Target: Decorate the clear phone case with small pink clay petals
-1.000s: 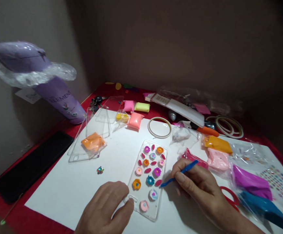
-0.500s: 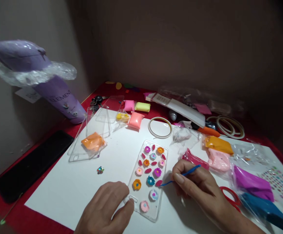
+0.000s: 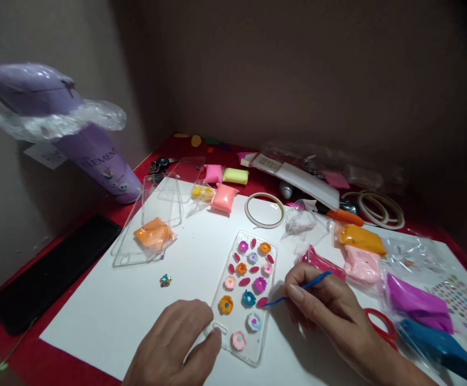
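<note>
A clear phone case (image 3: 246,336) lies flat on the white sheet, dotted with small clay flowers in orange, purple, pink, teal and pale blue and with dark pink oval pieces. My left hand (image 3: 177,340) pinches the case's lower left edge between thumb and fingers, near the slot. In my right hand (image 3: 321,305) is a thin blue modelling tool (image 3: 313,280), gripped like a pen. Its tip touches a dark pink oval (image 3: 262,302) at the case's right edge. Just beyond that hand lies a packet of dark pink clay (image 3: 322,264).
Two clear cases (image 3: 128,260) with an orange packet (image 3: 155,234) lie left, by a shiny gem piece (image 3: 165,280). A tape roll (image 3: 264,210) sits behind. Red-handled scissors (image 3: 382,324) and clay packets (image 3: 418,303) lie right. A purple tumbler (image 3: 96,161) and black phone (image 3: 56,273) stand and lie left.
</note>
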`<state>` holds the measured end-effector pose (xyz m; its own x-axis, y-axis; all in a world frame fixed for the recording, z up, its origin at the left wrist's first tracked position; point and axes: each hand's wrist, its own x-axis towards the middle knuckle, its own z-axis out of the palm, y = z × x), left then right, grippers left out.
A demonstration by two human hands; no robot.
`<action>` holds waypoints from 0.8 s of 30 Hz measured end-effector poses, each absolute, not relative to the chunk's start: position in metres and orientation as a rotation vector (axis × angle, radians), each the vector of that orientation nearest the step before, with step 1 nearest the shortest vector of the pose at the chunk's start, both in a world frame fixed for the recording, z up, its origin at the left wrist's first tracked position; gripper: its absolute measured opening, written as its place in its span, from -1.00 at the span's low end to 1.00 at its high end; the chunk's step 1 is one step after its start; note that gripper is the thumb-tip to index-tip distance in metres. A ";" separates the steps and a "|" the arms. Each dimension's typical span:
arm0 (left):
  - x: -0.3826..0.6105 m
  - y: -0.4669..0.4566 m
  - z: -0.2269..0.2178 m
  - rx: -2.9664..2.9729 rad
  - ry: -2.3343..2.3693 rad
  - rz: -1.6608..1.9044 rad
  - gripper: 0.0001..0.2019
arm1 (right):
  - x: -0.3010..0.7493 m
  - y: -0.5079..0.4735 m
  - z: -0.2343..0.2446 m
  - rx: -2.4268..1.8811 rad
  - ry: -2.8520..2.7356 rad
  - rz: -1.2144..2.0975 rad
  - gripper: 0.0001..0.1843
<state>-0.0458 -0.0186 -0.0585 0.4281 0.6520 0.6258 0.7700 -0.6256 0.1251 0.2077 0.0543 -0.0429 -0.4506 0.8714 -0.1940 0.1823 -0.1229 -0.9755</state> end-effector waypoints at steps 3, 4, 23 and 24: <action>-0.045 -0.018 -0.058 -2.499 -1.247 -0.956 -0.79 | 0.207 0.054 -0.043 -1.194 -1.611 1.595 -0.68; -0.045 -0.018 -0.057 -2.519 -1.252 -0.931 -0.80 | 0.207 0.054 -0.043 -1.199 -1.610 1.593 -0.68; -0.049 -0.020 -0.055 -2.560 -1.263 -0.868 -0.82 | 0.205 0.054 -0.041 -1.193 -1.546 1.600 -0.67; -0.049 -0.021 -0.055 -2.559 -1.265 -0.871 -0.82 | 0.205 0.054 -0.041 -1.194 -1.543 1.601 -0.67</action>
<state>-0.0491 -0.0206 -0.0554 0.4733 0.6769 0.5637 0.7682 -0.6303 0.1119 0.2048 0.0543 -0.0408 -0.4085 0.8926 -0.1909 0.1576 -0.1370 -0.9780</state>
